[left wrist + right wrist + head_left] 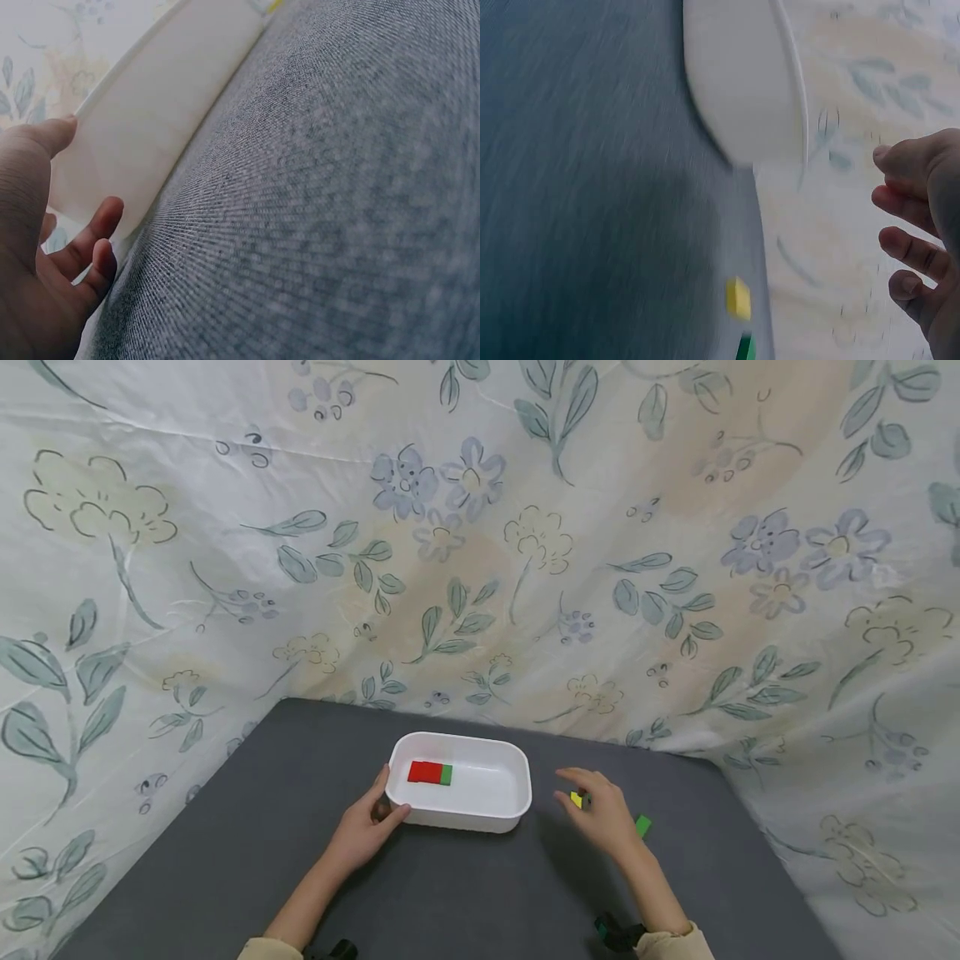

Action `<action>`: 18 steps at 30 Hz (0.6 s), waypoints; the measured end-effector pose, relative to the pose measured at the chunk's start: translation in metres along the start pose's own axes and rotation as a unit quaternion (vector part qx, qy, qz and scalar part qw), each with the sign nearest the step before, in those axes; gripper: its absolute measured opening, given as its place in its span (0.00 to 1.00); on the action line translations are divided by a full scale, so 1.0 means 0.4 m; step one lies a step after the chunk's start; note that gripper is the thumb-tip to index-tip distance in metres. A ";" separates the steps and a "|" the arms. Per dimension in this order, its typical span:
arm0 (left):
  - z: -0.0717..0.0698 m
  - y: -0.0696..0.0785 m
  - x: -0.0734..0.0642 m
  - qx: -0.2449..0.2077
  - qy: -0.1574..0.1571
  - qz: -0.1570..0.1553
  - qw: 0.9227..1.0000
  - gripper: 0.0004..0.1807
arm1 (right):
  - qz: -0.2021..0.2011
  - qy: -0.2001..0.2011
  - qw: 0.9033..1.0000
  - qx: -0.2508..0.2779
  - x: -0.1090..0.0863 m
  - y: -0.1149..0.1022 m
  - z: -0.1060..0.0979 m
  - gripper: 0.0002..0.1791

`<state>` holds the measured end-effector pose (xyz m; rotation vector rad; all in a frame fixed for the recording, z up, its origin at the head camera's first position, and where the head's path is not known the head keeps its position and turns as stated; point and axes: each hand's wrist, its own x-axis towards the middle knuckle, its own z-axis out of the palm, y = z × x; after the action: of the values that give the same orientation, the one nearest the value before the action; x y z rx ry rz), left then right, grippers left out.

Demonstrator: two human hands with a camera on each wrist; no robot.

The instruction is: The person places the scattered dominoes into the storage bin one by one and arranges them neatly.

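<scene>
My left hand (362, 828) grips the left end of a white plastic box (465, 819), with the thumb at the front rim and a finger up along the side. In the left wrist view, the thumb (56, 135) lies against the box's pale wall (142, 120). Inside the box, toward its left, red blocks (426, 772) and a green block (446, 775) lie in a row. To the right of the box my right hand (606, 817) hovers, fingers parted and holding nothing. A yellow block (739, 298) lies on the table below it, partly hidden in the head view.
A green block (643, 826) lies on the dark grey tabletop (480, 893), by the right wrist. Part of a green block (746, 348) shows at the bottom of the right wrist view. Floral fabric (480, 568) hangs behind and beside the table.
</scene>
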<state>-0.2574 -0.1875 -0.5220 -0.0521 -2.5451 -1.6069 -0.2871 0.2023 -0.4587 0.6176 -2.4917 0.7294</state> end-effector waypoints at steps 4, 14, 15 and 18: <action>0.000 -0.002 0.000 0.003 -0.002 0.001 1.000 0.50 | 0.042 0.004 0.999 -0.024 -0.039 0.046 -0.028 0.21; -0.004 0.002 -0.004 0.009 0.000 0.007 1.000 0.50 | 0.076 0.071 0.993 -0.049 -0.083 0.126 -0.102 0.21; -0.004 0.004 -0.005 0.009 0.001 0.007 1.000 0.50 | 0.074 0.078 0.993 -0.048 -0.085 0.133 -0.108 0.21; -0.004 0.003 -0.005 0.009 -0.002 0.004 1.000 0.50 | 0.077 0.089 0.991 -0.058 -0.095 0.162 -0.119 0.21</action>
<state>-0.2550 -0.1884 -0.5205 -0.0650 -2.5587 -1.5831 -0.2771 0.2900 -0.4681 0.3079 -2.4135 0.6592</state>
